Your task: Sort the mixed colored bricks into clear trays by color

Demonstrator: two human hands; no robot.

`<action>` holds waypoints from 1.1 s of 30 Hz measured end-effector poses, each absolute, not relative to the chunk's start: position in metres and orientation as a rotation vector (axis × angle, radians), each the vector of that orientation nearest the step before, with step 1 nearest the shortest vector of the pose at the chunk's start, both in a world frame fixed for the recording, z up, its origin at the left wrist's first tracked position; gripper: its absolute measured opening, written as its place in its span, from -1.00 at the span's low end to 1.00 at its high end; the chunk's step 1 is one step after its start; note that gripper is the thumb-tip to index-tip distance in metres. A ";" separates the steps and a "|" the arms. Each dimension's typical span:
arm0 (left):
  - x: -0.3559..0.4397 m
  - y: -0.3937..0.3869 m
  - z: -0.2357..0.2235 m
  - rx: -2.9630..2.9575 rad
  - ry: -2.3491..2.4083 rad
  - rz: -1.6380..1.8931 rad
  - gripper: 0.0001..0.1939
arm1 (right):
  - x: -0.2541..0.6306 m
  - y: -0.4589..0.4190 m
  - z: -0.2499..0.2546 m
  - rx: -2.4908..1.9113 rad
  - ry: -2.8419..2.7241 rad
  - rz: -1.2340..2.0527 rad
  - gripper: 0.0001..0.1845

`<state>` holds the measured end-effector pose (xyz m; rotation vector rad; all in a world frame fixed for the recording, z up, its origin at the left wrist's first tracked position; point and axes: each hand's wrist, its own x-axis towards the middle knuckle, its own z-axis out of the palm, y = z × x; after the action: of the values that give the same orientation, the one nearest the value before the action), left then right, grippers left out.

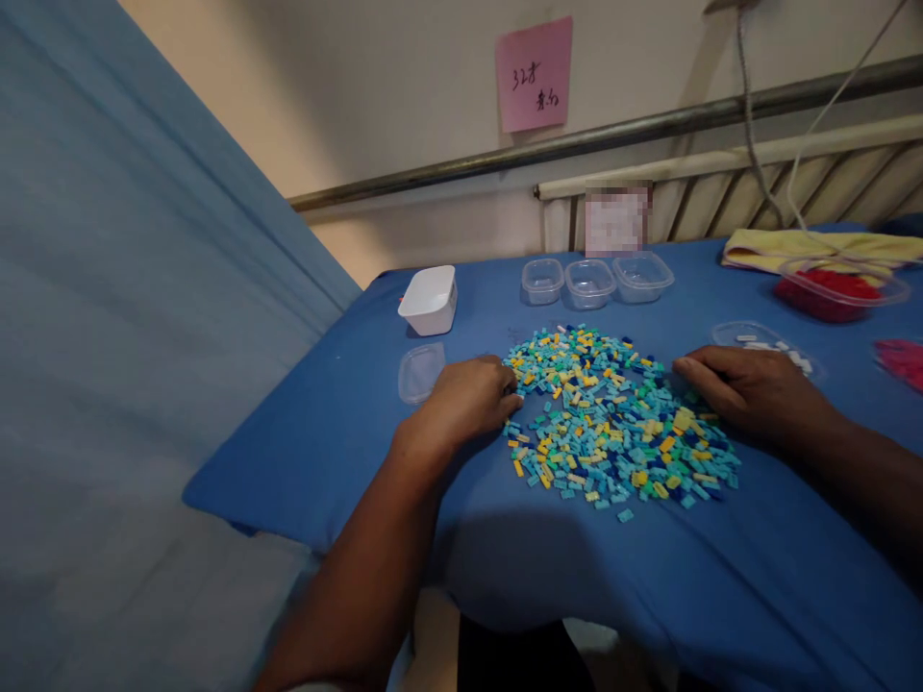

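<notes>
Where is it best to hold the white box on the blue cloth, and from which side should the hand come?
Probably grip the white box across its two long walls, coming from above. It stands upright, apart from the clear lid in front and the left hand, so both walls are free; its rim flares outward and should catch the fingers.

Bare blue cloth (pixel 649 577) lay open at six o'clock of the brick pile (pixel 612 418); three clear tubs (pixel 589 282) blocked twelve o'clock.

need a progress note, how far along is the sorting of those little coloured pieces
Done: some white pieces lie on a clear lid. In hand: left hand and right hand rest at the edges of the mixed pile. Left: nearly all; the three clear tubs look empty.
</notes>
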<state>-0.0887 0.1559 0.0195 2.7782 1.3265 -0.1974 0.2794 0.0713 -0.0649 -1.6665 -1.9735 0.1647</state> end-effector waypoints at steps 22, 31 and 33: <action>-0.091 0.157 0.010 2.656 1.296 -0.074 -0.80 | 0.283 0.068 -0.061 -1.658 -1.952 0.092 -0.53; -0.092 0.156 0.009 2.615 1.250 -0.038 -0.87 | 0.283 0.066 -0.058 -1.643 -1.975 0.115 -0.56; -0.092 0.155 0.011 2.591 1.249 -0.059 -0.89 | 0.283 0.066 -0.059 -1.634 -1.993 0.099 -0.57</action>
<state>-0.0916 0.1551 0.0106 2.5914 1.2485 -0.0590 0.2829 0.0658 -0.0593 -1.6341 -1.9935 0.0986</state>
